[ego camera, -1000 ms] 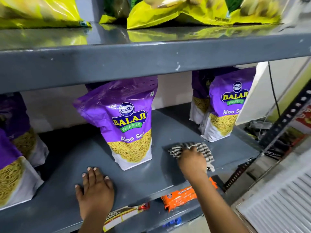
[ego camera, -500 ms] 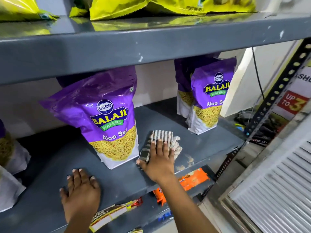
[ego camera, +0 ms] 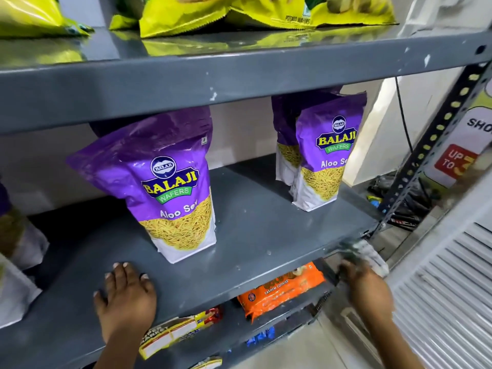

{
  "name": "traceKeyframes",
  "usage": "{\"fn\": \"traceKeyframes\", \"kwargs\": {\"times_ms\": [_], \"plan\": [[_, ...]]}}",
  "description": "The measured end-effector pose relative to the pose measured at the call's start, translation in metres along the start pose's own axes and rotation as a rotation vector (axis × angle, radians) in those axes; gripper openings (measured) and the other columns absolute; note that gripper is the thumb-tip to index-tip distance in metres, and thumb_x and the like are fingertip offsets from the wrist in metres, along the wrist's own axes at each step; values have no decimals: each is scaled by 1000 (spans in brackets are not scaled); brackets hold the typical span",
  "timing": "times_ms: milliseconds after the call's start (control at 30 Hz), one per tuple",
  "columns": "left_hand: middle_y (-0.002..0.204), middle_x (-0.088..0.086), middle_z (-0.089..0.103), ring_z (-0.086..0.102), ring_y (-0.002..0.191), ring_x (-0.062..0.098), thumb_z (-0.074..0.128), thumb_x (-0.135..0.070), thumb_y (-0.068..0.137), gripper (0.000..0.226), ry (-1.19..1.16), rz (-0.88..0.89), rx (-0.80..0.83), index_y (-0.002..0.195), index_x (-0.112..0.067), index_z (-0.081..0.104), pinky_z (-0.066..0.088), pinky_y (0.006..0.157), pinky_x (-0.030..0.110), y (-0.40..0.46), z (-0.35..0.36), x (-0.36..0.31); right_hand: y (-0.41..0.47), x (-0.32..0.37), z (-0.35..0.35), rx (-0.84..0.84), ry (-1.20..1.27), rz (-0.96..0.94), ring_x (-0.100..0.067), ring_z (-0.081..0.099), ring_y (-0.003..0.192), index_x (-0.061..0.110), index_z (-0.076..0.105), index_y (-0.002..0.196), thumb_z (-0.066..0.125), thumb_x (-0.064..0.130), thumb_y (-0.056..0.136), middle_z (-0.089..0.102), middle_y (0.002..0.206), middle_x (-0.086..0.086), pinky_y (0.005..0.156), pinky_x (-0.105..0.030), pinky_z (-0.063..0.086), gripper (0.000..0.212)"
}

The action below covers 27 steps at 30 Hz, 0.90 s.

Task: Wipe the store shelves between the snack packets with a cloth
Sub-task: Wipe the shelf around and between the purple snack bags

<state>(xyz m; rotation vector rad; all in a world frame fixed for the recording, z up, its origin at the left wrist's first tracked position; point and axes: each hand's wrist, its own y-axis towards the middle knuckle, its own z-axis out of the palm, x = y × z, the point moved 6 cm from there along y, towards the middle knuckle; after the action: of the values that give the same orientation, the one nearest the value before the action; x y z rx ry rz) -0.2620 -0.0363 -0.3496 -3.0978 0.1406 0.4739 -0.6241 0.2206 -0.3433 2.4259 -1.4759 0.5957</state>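
A grey metal shelf [ego camera: 261, 230] carries purple Balaji Aloo Sev packets: one [ego camera: 170, 187] stands in the middle, another pair [ego camera: 327, 155] at the right. My left hand [ego camera: 125, 296] lies flat, fingers spread, on the shelf's front part just before the middle packet. My right hand [ego camera: 367, 286] is blurred at the shelf's front right corner, off the edge, gripping the striped cloth [ego camera: 370, 255], which trails over the corner. The shelf stretch between the two packets is bare.
The shelf above [ego camera: 239, 75] holds yellow-green snack bags [ego camera: 239, 14]. Below, an orange cashew cookie pack [ego camera: 282, 288] and a yellow-red pack [ego camera: 181, 331] lie on a lower shelf. A perforated upright [ego camera: 436, 145] and a white slatted shutter [ego camera: 452, 288] stand at the right.
My right hand swept the cloth from the shelf between the packets rightward to the front right corner and off the edge. My left hand stayed flat on the shelf.
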Motion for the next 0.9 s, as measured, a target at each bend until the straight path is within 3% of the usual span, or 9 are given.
{"fn": "traceKeyframes", "kwargs": {"times_ms": [67, 133, 200, 267, 333, 433, 567, 700, 900], "plan": [[152, 16, 23, 17, 139, 32, 31, -22, 96, 49, -1, -1, 10, 140, -1, 27, 14, 111, 51, 0, 1, 0, -9, -18, -20, -121, 193, 198, -35, 57, 71, 3, 55, 115, 41, 34, 96, 65, 99, -33, 57, -35, 39, 39], [152, 15, 21, 16, 140, 31, 30, -22, 96, 49, -2, -9, 13, 140, -2, 26, 13, 111, 51, 2, 2, 0, -19, 14, -19, -169, 302, 111, -31, 56, 63, 12, 55, 119, 43, 35, 95, 68, 97, -29, 54, -31, 39, 36], [152, 16, 22, 16, 140, 31, 30, -22, 96, 49, 3, -10, 15, 140, -1, 26, 13, 111, 51, 1, 2, 0, -42, 81, -2, -125, 284, -153, -28, 66, 74, 23, 57, 116, 49, 39, 91, 73, 98, -14, 64, -31, 52, 31], [151, 18, 25, 19, 139, 33, 33, -21, 95, 48, 5, 5, -1, 139, 0, 29, 15, 110, 52, 0, 2, 0, -74, 148, 28, -68, 182, -488, -15, 69, 81, 25, 63, 107, 47, 44, 82, 74, 96, 2, 73, -21, 55, 36], [150, 18, 26, 20, 138, 34, 34, -21, 95, 48, 3, 12, -6, 139, 0, 30, 16, 110, 53, 1, 3, 1, -115, 197, 64, 103, 41, -779, -2, 69, 76, 26, 69, 95, 54, 57, 64, 76, 87, 9, 69, -11, 53, 46], [152, 16, 22, 16, 140, 32, 31, -23, 96, 49, -1, 17, 1, 140, -2, 26, 13, 112, 51, 2, 5, 3, -134, 204, 92, 229, -147, -993, 2, 68, 93, 31, 70, 98, 64, 59, 55, 75, 99, 18, 81, -14, 54, 51], [152, 16, 22, 17, 139, 32, 33, -21, 96, 49, -12, 9, -10, 140, -2, 26, 13, 112, 50, 3, 5, 5, -75, 154, 75, 170, -115, -838, -5, 70, 92, 26, 69, 101, 43, 38, 67, 76, 100, 11, 82, -19, 56, 44], [152, 16, 22, 16, 140, 32, 33, -21, 96, 50, 9, 6, -17, 141, -2, 25, 13, 112, 49, 4, 4, 3, -10, 88, 34, 138, -24, -587, -22, 60, 113, 21, 61, 119, 62, 24, 79, 65, 126, -1, 99, -33, 46, 40], [152, 16, 22, 16, 140, 31, 32, -22, 96, 50, 34, 6, -37, 141, -2, 25, 14, 112, 49, 3, 2, 4, 60, 26, -11, 167, -4, -238, -38, 53, 116, 17, 49, 131, 64, 9, 77, 57, 131, -19, 94, -43, 46, 57]]}}
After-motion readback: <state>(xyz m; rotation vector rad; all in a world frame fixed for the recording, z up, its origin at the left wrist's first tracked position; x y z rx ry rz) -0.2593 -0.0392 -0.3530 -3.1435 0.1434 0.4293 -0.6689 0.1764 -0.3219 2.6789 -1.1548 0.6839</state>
